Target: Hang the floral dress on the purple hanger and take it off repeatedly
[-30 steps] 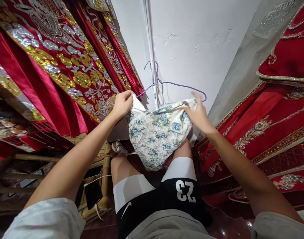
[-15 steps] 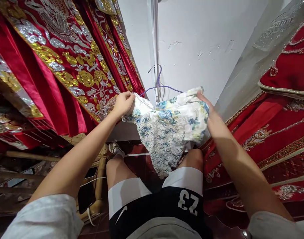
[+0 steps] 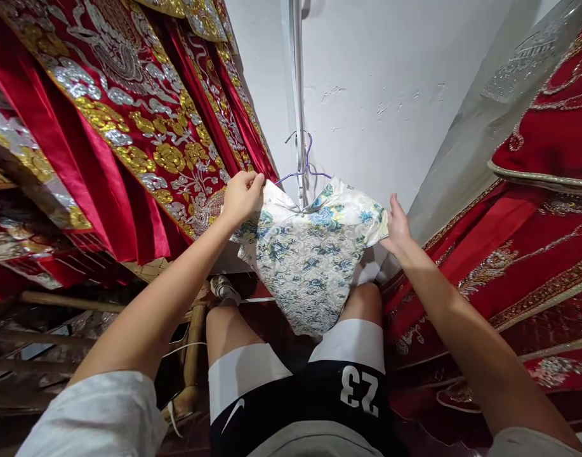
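Observation:
A short-sleeved floral blouse [image 3: 310,266], white with blue, green and yellow flowers, hangs on a thin purple hanger [image 3: 310,152]. The hanger's hook sits at an upright metal pole [image 3: 297,95]. At the left shoulder of the blouse, my left hand [image 3: 243,198] is closed, pinching the cloth between thumb and fingers. Beside the right sleeve's hem is my right hand [image 3: 399,227], its fingers apart and touching the edge; part of them is hidden by the sleeve. The front of the blouse hangs fairly flat, its lower end between my knees.
Red garments with gold and silver embroidery [image 3: 169,155] hang on the left. More beaded red clothing [image 3: 485,266] hangs on the right, partly under clear plastic [image 3: 500,89]. Behind the pole is a white wall [image 3: 367,57]. A bamboo frame [image 3: 194,349] stands low left.
The bunched right sleeve has unfolded and now slopes down from the hanger. My right hand has moved slightly down and its fingers have spread. The blouse front is smoother; my left hand keeps its pinch.

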